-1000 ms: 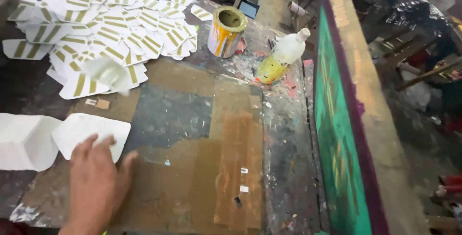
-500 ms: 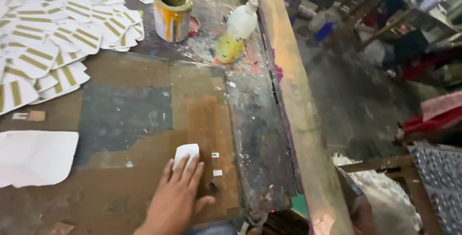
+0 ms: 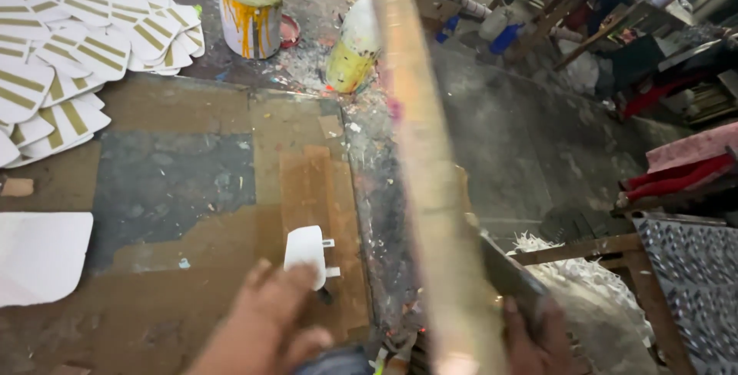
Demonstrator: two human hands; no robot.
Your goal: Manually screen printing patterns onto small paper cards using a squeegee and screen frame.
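1. Since half a second ago, the left hand [image 3: 269, 317] has kept its place on the small white rounded card piece [image 3: 306, 254], while the view has swung right and a long pale wooden bar [image 3: 419, 167] now crosses the middle, blurred.
2. Left hand: fingers loosely spread, their tips resting on the near edge of the white piece, which lies flat on the brown paint-stained bench [image 3: 192, 190] near its right edge.
3. Right hand [image 3: 538, 336]: at the lower edge, curled around a dark flat tool [image 3: 511, 275] beside the bar; what kind of tool is unclear.
4. Farther up the bench stand a paint-dripped metal can [image 3: 249, 8] and a white-and-yellow plastic bottle [image 3: 354, 44], with a heap of white gold-striped cut-outs [image 3: 69, 60] to the left.
5. A larger blank white sheet [image 3: 38, 256] lies at the left edge.
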